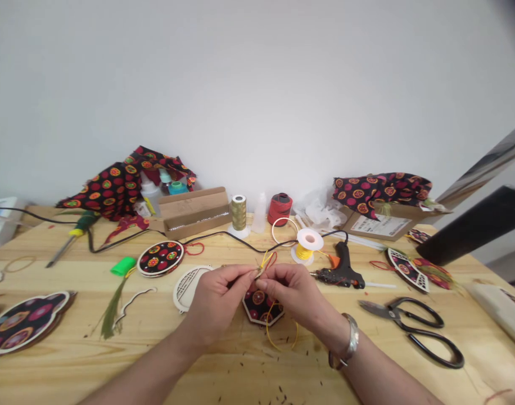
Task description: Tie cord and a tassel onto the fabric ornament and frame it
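Observation:
My left hand (217, 298) and my right hand (293, 292) meet at the table's middle, fingertips pinching thin yellow and red cord (266, 261) between them. A loop of the yellow cord (278, 334) hangs down below my right hand. Under the hands lies a hexagonal wooden piece (261, 308) covered in black fabric with red and orange circles. A white cut-out wooden frame (188, 287) lies just left of my left hand. My right wrist wears a metal bracelet.
A black glue gun (344, 270), a yellow cord spool (307, 244) and black scissors (413, 326) lie to the right. A round fabric-covered piece (160, 257), a green tassel (114, 301), thread spools (239, 214), cardboard boxes and patterned fabric (122, 183) stand behind and left.

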`<state>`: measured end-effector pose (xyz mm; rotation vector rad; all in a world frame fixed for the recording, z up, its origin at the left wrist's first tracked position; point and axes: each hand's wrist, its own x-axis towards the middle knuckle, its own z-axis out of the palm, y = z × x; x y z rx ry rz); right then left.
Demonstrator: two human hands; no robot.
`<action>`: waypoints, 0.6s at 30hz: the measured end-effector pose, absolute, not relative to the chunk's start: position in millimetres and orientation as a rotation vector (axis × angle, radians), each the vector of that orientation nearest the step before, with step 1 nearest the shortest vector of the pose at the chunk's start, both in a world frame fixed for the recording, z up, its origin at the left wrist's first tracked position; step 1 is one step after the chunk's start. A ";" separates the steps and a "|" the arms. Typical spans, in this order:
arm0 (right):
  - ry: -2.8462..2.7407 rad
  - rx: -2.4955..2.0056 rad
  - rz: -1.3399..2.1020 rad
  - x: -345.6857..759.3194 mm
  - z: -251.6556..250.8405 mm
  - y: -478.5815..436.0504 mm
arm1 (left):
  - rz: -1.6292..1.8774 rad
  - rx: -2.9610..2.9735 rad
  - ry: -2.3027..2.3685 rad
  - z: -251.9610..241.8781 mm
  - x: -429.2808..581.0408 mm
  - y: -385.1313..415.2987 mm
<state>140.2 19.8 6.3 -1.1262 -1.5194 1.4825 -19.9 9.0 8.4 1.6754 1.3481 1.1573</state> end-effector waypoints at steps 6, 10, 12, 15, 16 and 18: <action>-1.460 -1.123 1.485 138.9 7.6 19.6 | 1.165 1.590 1.329 11.5 -17.8 8.5; -1.462 -1.127 1.503 139.1 7.4 19.8 | 1.141 1.557 1.280 11.2 -17.6 7.8; -1.470 -1.122 1.507 139.0 7.2 19.6 | 1.140 1.552 1.269 10.4 -17.8 7.7; -1.468 -1.122 1.515 139.1 7.7 19.2 | 1.144 1.556 1.265 9.9 -18.3 7.9; -1.457 -1.114 1.525 139.2 8.1 19.1 | 1.142 1.557 1.267 10.1 -18.4 7.9; -1.411 -1.079 1.557 139.8 9.7 18.8 | 1.139 1.559 1.271 10.9 -18.4 7.9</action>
